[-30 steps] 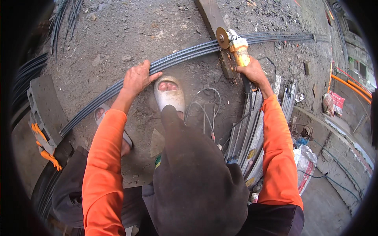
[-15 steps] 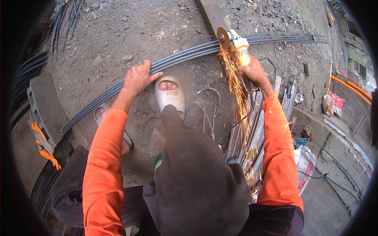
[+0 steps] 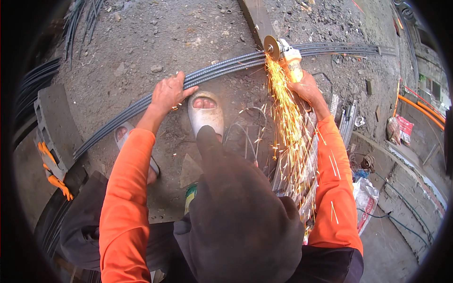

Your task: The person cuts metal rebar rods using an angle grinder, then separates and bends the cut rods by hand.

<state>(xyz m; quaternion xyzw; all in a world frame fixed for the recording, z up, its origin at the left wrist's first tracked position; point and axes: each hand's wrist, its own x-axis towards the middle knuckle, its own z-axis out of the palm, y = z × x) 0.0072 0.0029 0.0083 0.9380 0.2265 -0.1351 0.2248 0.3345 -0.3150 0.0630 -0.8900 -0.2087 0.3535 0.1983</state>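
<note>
A bundle of several ribbed steel bars (rebar) [image 3: 226, 68] curves across the ground from lower left to upper right. My left hand [image 3: 169, 94] grips the bundle just left of my white slide sandal [image 3: 205, 117], thumb spread along the bars. In my right hand [image 3: 307, 88] is a yellow-and-white angle grinder [image 3: 290, 56], held by its body. Its cutting disc [image 3: 271, 46] meets the bars beside a dark beam [image 3: 256, 21] that lies under them. Bright orange sparks [image 3: 288, 122] stream from the contact down toward my right forearm.
Metal channel pieces [image 3: 348, 123] and a looped wire [image 3: 257, 141] lie below the sparks. At left, a hollow concrete block [image 3: 59, 120] stands near orange gloves [image 3: 59, 185] and more dark bars [image 3: 37, 87]. A cable [image 3: 401, 221] and orange pipes [image 3: 420, 108] are at right.
The spark stream has grown thicker and brighter, spreading wider over the channel pieces. Both hands keep their hold, and the whole view has shifted slightly.
</note>
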